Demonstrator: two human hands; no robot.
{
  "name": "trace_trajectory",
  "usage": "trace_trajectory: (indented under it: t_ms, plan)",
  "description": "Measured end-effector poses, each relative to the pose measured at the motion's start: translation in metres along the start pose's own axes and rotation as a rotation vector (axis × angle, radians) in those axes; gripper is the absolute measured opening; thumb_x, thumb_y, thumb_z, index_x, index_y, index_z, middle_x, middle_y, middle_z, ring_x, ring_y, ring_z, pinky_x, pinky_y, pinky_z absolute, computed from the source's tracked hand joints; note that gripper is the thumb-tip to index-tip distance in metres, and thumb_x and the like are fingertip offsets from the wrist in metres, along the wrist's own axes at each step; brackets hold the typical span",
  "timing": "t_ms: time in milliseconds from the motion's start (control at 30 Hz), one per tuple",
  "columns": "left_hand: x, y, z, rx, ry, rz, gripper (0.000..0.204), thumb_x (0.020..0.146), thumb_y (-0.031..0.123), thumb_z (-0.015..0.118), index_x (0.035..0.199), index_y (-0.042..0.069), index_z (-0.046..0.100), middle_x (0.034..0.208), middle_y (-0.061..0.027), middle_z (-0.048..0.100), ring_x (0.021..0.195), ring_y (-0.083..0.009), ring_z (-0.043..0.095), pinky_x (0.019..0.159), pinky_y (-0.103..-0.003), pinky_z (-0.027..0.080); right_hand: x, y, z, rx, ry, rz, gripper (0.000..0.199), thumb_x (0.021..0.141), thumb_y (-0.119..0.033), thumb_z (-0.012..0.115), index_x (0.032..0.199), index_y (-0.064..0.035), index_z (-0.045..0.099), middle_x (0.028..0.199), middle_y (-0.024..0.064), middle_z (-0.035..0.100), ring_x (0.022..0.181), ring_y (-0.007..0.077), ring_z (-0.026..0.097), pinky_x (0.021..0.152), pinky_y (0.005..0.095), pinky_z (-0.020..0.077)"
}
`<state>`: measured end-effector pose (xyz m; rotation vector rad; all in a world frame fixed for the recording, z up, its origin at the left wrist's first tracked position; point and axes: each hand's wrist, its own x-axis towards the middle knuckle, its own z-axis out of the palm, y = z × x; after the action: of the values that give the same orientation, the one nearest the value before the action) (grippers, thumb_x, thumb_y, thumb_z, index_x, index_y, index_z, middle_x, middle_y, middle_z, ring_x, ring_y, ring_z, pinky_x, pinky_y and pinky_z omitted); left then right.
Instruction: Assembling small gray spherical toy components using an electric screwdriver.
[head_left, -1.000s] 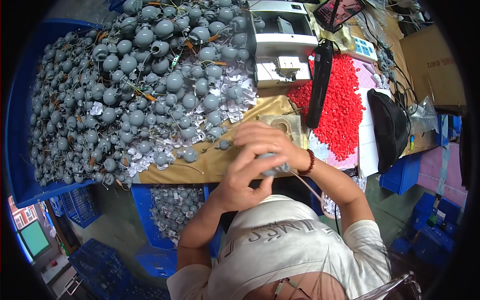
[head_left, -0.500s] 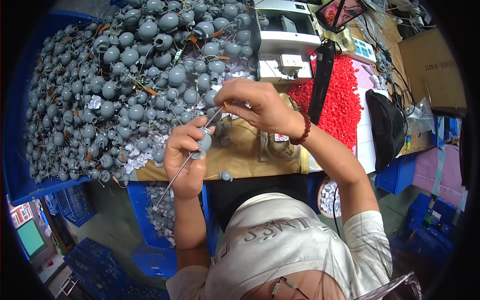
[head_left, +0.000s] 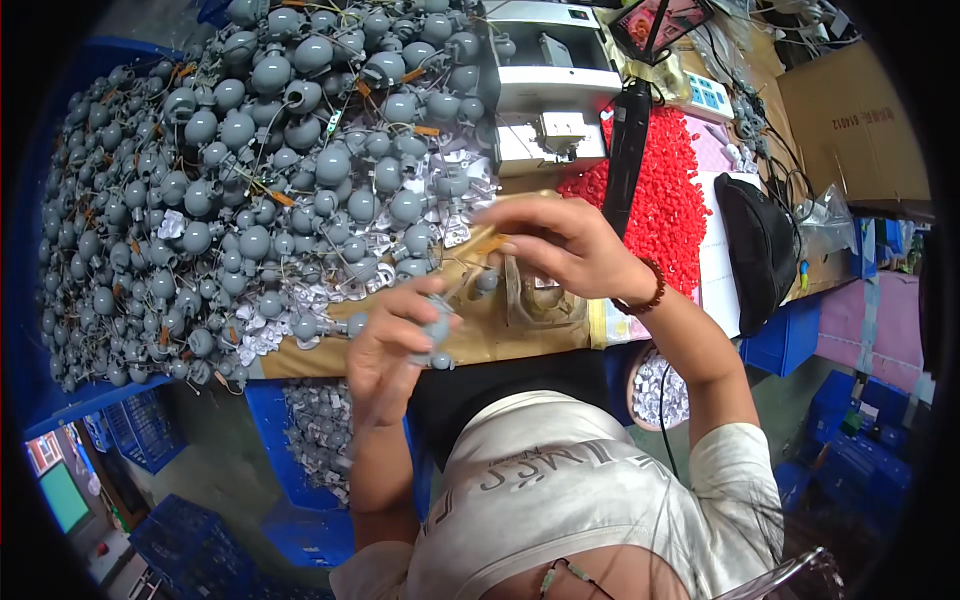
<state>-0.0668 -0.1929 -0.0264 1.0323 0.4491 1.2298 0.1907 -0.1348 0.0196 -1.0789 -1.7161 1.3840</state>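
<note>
My left hand (head_left: 385, 350) is closed around a small grey ball-shaped part (head_left: 436, 328), smeared by motion, above the front edge of the table. Slightly higher and to its right, my right hand (head_left: 580, 245) pinches a small orange strip (head_left: 488, 246) between thumb and forefinger. Blurred thin wire runs between the two hands. Past both hands lies a large heap of similar grey balls (head_left: 333, 165) with wires and orange strips, mixed with clear plastic pieces (head_left: 262, 342). Below my right hand sits a clear plastic holder (head_left: 545, 305).
A white and metal machine (head_left: 555, 92) stands at the back, beside a black upright arm (head_left: 628, 150) and a pile of red pieces (head_left: 675, 200). To the right are a black pouch (head_left: 755, 255) and a cardboard box (head_left: 850, 125). A blue bin (head_left: 275, 420) is below the table edge.
My right hand has moved right and a little nearer to me with the orange strip, away from my left hand. The left hand shifted slightly right and nearer. The whole view shifted a little.
</note>
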Motion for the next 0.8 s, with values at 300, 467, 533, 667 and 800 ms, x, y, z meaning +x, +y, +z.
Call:
trace_trajectory:
  t_ms: [300,467,533,667,800]
  plan:
    - [-0.011,-0.076,0.045,0.655,-0.118,-0.252,0.009,0.087,-0.001,0.070,0.096,0.001,0.068,0.103,-0.0118,0.069,0.115,-0.0295,0.062,0.102,-0.042,0.047,-0.098,0.087,-0.001,-0.629,0.110,-0.080,0.039,0.073,0.002,0.076,0.109,-0.0090,0.074,0.093,0.0088,0.066,0.079,0.0265,0.068,0.066,0.0365,0.0562]
    - [-0.016,-0.089,0.057,0.977,-0.330,-0.107,0.021,0.079,0.001,0.076,0.099,0.003,0.069,0.101,-0.0133,0.067,0.110,-0.0336,0.062,0.095,-0.041,0.051,-0.101,0.105,0.006,-0.910,0.078,-0.191,0.043,0.074,-0.011,0.073,0.117,-0.0110,0.070,0.095,0.0065,0.063,0.076,0.0241,0.068,0.060,0.0355,0.0544]
    - [-0.014,-0.093,0.056,1.015,-0.341,-0.075,0.021,0.079,0.001,0.074,0.099,0.004,0.069,0.100,-0.0129,0.067,0.108,-0.0344,0.061,0.092,-0.043,0.051,-0.100,0.112,0.008,-0.947,0.078,-0.215,0.041,0.077,-0.013,0.071,0.118,-0.0099,0.069,0.096,0.0063,0.062,0.076,0.0238,0.068,0.059,0.0351,0.0540]
    - [-0.011,-0.096,0.058,1.060,-0.361,-0.063,0.021,0.079,0.000,0.071,0.100,0.003,0.069,0.099,-0.0127,0.065,0.106,-0.0344,0.060,0.091,-0.043,0.052,-0.099,0.114,0.010,-0.966,0.101,-0.246,0.037,0.080,-0.015,0.068,0.117,-0.0085,0.068,0.095,0.0063,0.061,0.076,0.0232,0.067,0.060,0.0346,0.0539]
    - [-0.009,-0.100,0.058,1.074,-0.388,-0.042,0.023,0.078,-0.002,0.069,0.100,0.003,0.069,0.097,-0.0124,0.064,0.104,-0.0342,0.060,0.089,-0.043,0.052,-0.098,0.119,0.009,-0.950,0.139,-0.289,0.037,0.080,-0.016,0.067,0.117,-0.0077,0.067,0.094,0.0064,0.059,0.075,0.0225,0.067,0.060,0.0343,0.0536]
